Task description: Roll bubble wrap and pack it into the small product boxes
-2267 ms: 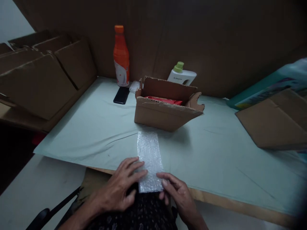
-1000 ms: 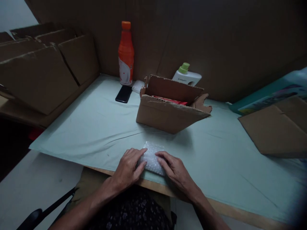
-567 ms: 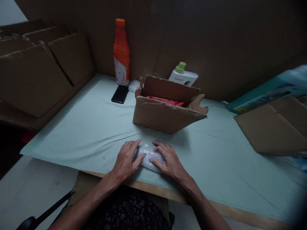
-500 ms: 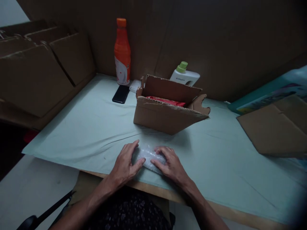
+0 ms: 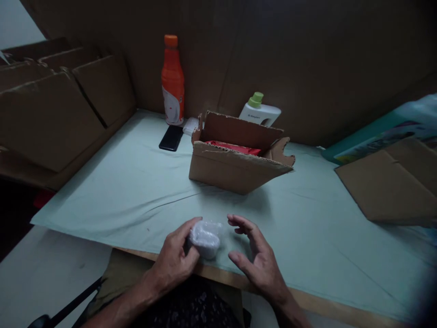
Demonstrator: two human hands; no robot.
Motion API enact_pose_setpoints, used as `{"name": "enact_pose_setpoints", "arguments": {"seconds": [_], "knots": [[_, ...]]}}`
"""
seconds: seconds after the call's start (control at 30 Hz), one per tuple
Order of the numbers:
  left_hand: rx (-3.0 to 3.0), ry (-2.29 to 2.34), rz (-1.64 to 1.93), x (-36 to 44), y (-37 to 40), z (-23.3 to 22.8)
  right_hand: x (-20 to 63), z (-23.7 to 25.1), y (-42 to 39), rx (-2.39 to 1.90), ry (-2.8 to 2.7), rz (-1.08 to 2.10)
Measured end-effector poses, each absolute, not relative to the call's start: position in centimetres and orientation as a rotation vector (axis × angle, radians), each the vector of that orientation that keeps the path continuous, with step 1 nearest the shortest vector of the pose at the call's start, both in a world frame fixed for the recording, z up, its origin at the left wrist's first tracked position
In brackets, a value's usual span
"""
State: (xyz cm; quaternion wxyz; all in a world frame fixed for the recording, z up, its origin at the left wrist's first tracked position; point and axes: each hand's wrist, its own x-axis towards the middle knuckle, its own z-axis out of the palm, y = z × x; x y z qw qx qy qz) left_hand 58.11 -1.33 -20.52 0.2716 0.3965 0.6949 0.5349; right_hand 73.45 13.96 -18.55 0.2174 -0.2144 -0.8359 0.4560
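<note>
Where a moment before both hands had pressed a flat strip of bubble wrap against the counter and rolled it up, the left hand (image 5: 174,262) now held the finished roll (image 5: 205,237) alone, its grip clenched around the bundle with thumb and fingers, lifted just clear of the pale green sheet (image 5: 136,182) that covered the counter. The right hand (image 5: 254,255) had come off the roll and hung just beside it, released, fingers spread and curved, holding nothing. What lay inside the wrap could not be made out.

The roll sat near the front edge of the counter, well in front of the open cardboard box (image 5: 235,168), which stood in the middle of the sheet with a red packet (image 5: 234,146) showing inside. Behind the box stood a white bottle with a green cap (image 5: 259,111); behind it to the left were an orange bottle (image 5: 172,82) and a black phone (image 5: 170,137) lying flat. Flattened cardboard (image 5: 392,182) lay well to the right of the box, more cardboard (image 5: 58,105) leaned well to its left.

By that showing, the rolling looked done and the bundle had passed into one hand.
</note>
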Motion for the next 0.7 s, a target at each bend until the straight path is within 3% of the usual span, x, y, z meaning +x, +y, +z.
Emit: {"name": "enact_pose_setpoints", "arguments": {"seconds": [0.13, 0.37, 0.53, 0.7], "knots": [[1.508, 1.910, 1.347, 58.3, -1.6, -21.1, 73.1, -17.0, 14.8, -0.363, -2.624, 1.158], [1.046, 1.769, 1.218, 57.4, -1.3, -20.4, 71.8, -17.6, 14.5, -0.665, -2.468, 1.390], [0.932, 1.574, 1.052, 56.3, -0.5, -19.9, 72.4, -17.1, 16.0, -0.640, -2.523, 1.583], [1.243, 1.644, 0.905, 54.4, 0.3, -17.8, 73.2, -14.1, 18.5, -0.529, -2.791, 1.310]]}}
